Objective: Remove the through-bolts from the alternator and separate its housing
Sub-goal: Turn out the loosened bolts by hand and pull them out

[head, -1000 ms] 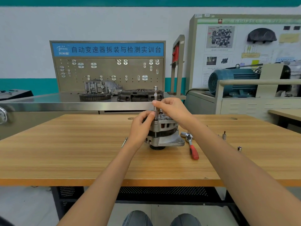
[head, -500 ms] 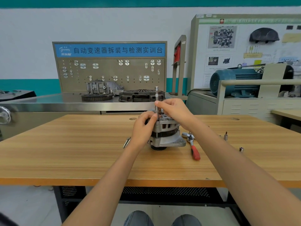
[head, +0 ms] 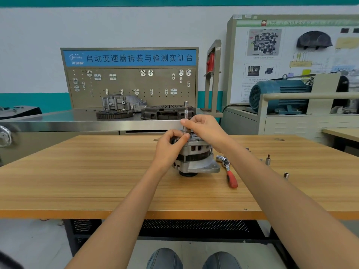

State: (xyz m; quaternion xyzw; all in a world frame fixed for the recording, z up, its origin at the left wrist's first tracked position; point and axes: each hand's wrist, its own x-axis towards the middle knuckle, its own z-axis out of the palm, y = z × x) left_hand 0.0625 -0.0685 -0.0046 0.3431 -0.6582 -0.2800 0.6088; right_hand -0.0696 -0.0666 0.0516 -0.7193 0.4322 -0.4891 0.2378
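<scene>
A silver alternator point(head: 196, 158) stands upright on the wooden table point(head: 97, 181), pulley side down. A slim metal extension bar point(head: 186, 111) rises vertically from its top rim. My right hand point(head: 204, 129) pinches the bar at mid-height between thumb and fingers. My left hand point(head: 171, 146) curls round the bar's lower end at the top edge of the housing, and hides the bolt head there.
A red-handled ratchet point(head: 229, 171) lies just right of the alternator. Small sockets point(head: 268, 160) and another socket point(head: 286, 174) stand further right. Behind the table, a steel bench carries a gearbox housing point(head: 122, 102), a clutch plate point(head: 167, 112) and a pegboard.
The hands have stayed on the bar; my right hand's fingers have shifted slightly on it. The view has drifted a little.
</scene>
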